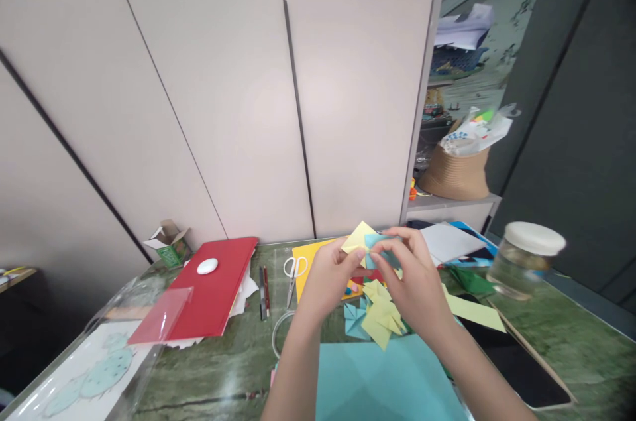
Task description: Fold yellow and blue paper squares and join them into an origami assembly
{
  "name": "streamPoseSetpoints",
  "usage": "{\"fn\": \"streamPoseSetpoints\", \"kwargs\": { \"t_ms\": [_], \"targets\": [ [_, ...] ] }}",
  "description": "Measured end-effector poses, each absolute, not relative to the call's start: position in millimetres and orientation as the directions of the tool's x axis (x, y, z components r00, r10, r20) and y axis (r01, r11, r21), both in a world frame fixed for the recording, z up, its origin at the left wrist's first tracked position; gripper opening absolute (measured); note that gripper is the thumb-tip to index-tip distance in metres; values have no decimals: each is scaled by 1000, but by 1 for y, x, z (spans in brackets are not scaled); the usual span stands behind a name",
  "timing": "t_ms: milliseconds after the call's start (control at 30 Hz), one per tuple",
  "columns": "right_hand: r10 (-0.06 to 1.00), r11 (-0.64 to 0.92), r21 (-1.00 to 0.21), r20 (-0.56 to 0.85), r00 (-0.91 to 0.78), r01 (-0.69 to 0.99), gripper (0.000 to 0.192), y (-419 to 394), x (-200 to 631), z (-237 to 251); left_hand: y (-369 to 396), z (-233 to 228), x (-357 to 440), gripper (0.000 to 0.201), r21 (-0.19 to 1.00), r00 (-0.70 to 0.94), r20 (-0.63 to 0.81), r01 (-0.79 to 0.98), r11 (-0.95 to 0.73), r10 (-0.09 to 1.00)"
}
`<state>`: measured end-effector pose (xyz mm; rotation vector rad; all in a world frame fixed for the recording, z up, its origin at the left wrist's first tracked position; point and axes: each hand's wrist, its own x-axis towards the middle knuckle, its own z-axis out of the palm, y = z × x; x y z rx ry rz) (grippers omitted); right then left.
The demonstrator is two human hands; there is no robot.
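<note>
Where the view began, closest to the camera, a large teal sheet (392,381) lay flat and unfolded on the green table (218,361), so plenty of paper looked untouched. Just beyond it sat a loose heap of folded yellow and teal units (376,316), which suggested that several pieces were already finished and waiting. Above that heap both hands were raised off the table. The left hand (328,278) pinched one side of a small yellow-and-teal folded piece (365,242), and the right hand (415,282) closed its fingertips on the other side, so the piece was held between them in the air; whether it was being creased or joined to another unit could not be told. Judging by that, the folding was under way but not complete. Left of the hands lay white-handled scissors (295,270) and two pens (264,290), then a red folder (213,295) with a white oval object (207,266) on it. Farther right stood a lidded glass jar (524,260).
</note>
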<state>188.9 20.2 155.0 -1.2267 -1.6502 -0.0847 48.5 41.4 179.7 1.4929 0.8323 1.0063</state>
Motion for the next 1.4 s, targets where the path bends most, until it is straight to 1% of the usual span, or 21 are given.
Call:
{"fn": "streamPoseSetpoints", "kwargs": {
  "t_ms": [100,167,200,300,333,367,400,433,467,533,600,700,800,1033,1167,1267,1400],
  "targets": [
    [664,487,-508,744,76,711,8,20,189,156,44,176,50,21,986,373,160,-10,-168,914],
    [681,498,-572,724,115,652,5,22,191,157,46,174,51,20,986,377,161,-17,-167,912],
    [697,507,-627,702,147,591,8,23,192,157,47,173,51,20,986,383,160,-28,-162,910],
    [765,535,-797,598,240,282,37,25,196,159,47,174,51,25,985,373,174,-89,-151,911],
    [795,525,-829,559,237,193,39,25,197,160,47,174,51,26,982,364,183,-116,-151,913],
    [823,505,-851,526,214,146,34,25,199,160,47,175,51,27,979,357,192,-141,-150,914],
    [846,480,-865,501,183,147,25,25,201,161,46,176,50,27,976,354,197,-160,-148,914],
    [864,451,-874,479,156,181,18,24,202,162,46,176,50,27,974,353,200,-171,-147,914],
    [875,426,-875,463,141,230,17,23,203,162,45,177,50,27,974,355,199,-175,-144,913],
    [876,400,-862,459,148,311,20,22,204,162,45,178,49,26,976,366,192,-173,-136,910],
    [870,391,-852,465,163,347,20,22,204,161,46,178,47,24,977,385,186,-171,-128,904],
    [880,370,-862,445,167,347,19,21,202,163,47,177,46,23,978,409,177,-174,-114,895],
    [892,354,-883,418,172,309,18,20,200,166,47,176,45,23,979,411,171,-171,-109,896],
    [894,387,-885,429,129,258,17,18,198,167,46,176,47,22,973,422,198,-196,-124,885],
    [888,413,-861,454,80,298,18,20,198,164,45,175,49,25,975,410,215,-148,-168,886],
    [885,406,-851,458,90,333,20,22,199,162,45,174,50,27,983,430,186,-94,-161,884],
    [874,412,-842,473,112,348,21,23,200,161,46,173,50,26,984,446,180,-79,-161,877]
  ]
}}
